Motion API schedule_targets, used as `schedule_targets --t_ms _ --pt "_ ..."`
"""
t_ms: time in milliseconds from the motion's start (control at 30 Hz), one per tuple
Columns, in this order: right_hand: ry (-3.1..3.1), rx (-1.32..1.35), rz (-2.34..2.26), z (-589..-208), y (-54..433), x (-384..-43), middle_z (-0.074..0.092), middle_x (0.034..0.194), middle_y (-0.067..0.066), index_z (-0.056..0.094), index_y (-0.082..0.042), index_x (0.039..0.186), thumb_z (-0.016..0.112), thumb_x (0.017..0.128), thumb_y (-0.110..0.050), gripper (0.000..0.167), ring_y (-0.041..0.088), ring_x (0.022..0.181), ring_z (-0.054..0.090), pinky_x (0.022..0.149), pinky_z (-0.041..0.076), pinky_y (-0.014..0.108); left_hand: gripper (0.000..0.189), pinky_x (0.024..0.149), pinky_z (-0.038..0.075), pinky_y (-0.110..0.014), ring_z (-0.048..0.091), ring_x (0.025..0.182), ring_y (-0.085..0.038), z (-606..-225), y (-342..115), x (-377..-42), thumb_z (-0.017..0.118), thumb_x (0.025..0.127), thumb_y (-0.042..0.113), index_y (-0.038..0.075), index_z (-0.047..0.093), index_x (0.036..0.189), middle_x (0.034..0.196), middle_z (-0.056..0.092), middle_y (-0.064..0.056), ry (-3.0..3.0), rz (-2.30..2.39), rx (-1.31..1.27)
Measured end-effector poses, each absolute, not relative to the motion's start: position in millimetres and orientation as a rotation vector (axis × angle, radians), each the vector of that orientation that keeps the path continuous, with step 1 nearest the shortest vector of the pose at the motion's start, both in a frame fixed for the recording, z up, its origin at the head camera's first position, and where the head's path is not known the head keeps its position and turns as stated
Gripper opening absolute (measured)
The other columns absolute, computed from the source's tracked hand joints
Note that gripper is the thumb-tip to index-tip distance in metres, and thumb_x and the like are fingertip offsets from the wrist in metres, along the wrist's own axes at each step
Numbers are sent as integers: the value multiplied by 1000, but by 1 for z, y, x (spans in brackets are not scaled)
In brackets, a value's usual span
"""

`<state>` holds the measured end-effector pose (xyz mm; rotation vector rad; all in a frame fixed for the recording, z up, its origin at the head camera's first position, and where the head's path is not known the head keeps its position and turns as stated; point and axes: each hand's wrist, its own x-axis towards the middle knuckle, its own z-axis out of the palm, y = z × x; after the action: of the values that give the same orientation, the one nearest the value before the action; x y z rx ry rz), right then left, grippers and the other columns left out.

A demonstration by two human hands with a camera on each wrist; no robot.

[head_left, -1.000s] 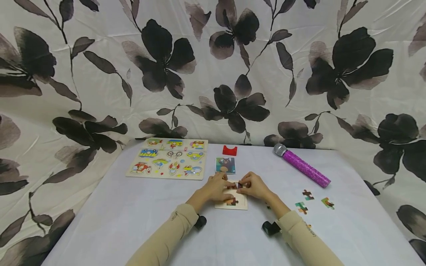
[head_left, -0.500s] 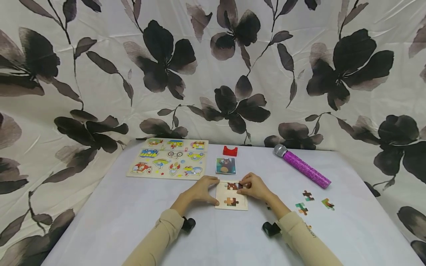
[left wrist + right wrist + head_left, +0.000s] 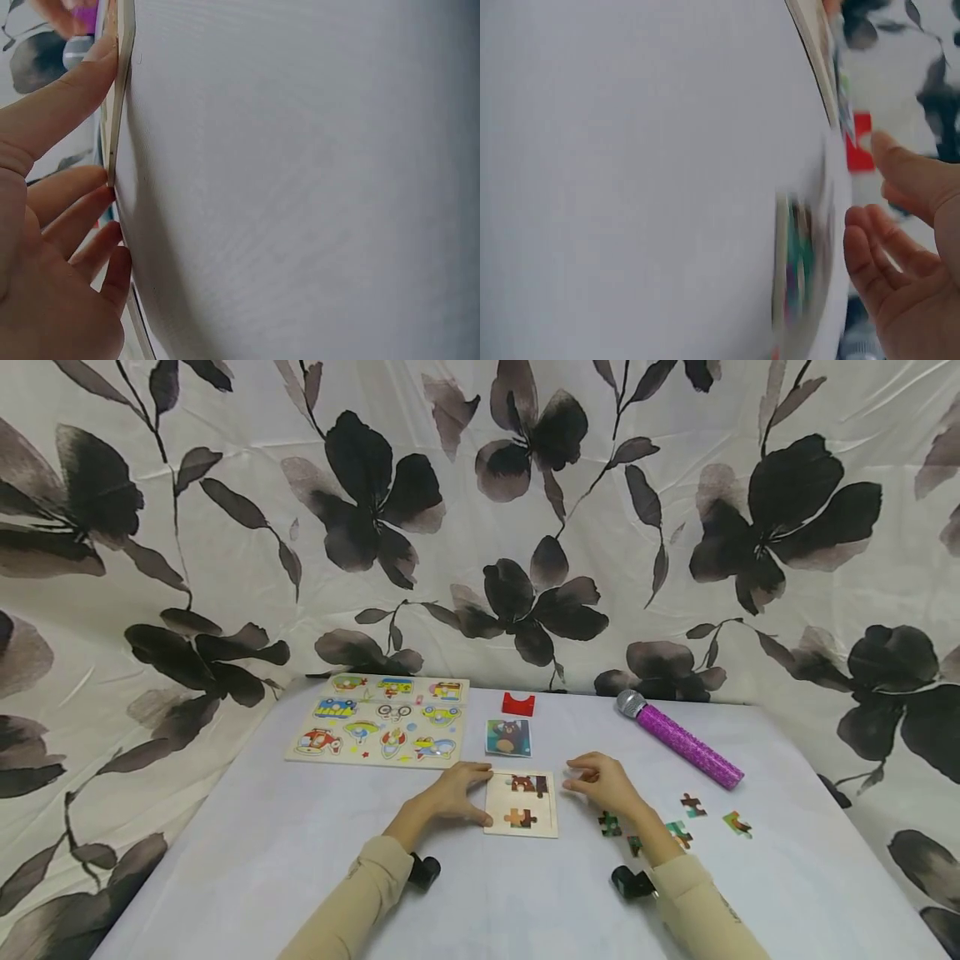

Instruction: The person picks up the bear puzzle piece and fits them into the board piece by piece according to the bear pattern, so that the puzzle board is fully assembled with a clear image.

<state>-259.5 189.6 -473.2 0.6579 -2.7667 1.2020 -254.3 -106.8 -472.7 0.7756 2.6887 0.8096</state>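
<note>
A small pale wooden puzzle tray [image 3: 501,806] lies on the table with puzzle pieces in it. Among them, a brown bear-face piece [image 3: 522,784] and a dark piece [image 3: 542,787] sit in the upper part, touching. Lower down are an orange piece [image 3: 512,817] and a brown piece [image 3: 528,818]. My left hand [image 3: 450,793] spans the tray's left edge; its thumb and a fingertip touch that edge. To the right of the tray, apart from it, my right hand [image 3: 606,783] hovers with loosely bent fingers and holds nothing.
Loose puzzle pieces lie on the right: a green one [image 3: 610,824] near my right wrist, a brown one [image 3: 693,806] and a yellow-green one [image 3: 738,824]. Behind are a bear picture card [image 3: 508,737], a red piece [image 3: 518,703], a vehicle puzzle board [image 3: 378,720] and a purple microphone [image 3: 686,743].
My left hand has drawn back from over the tray to its left edge. My right hand has released the dark piece in the upper row and moved right, off the tray.
</note>
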Motion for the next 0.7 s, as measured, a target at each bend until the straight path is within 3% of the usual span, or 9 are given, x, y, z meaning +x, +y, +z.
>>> schedule_targets --t_ms 133,300,533,700 --pt "-2785 511 1116 -467 229 -251 64 105 26 65 9 109 72 81 -9 34 29 80 64 64 53 32 83 111 26 -48 32 135 -36 -472 -108 -252 83 69 31 -3 46 136 145 41 -15 2687 797 753" --pt "-2860 291 959 -462 279 -235 65 106 26 63 10 112 70 83 -11 36 26 79 61 61 48 29 91 111 23 -50 31 136 -35 -471 -107 -249 84 66 37 -2 44 138 147 37 -14 2693 728 739" --pt "-2983 60 725 -455 312 -217 62 102 33 60 18 106 66 85 -16 41 47 92 60 77 50 54 95 112 21 -49 27 138 -35 -471 -107 -247 84 65 39 -3 41 139 149 34 -15 2692 705 734" --pt "-3061 -49 616 -455 315 -213 59 70 18 64 12 84 64 86 -23 36 30 67 54 60 48 44 94 114 15 -49 20 141 -34 -470 -106 -244 83 68 37 -4 39 140 151 30 -15 2655 751 710"
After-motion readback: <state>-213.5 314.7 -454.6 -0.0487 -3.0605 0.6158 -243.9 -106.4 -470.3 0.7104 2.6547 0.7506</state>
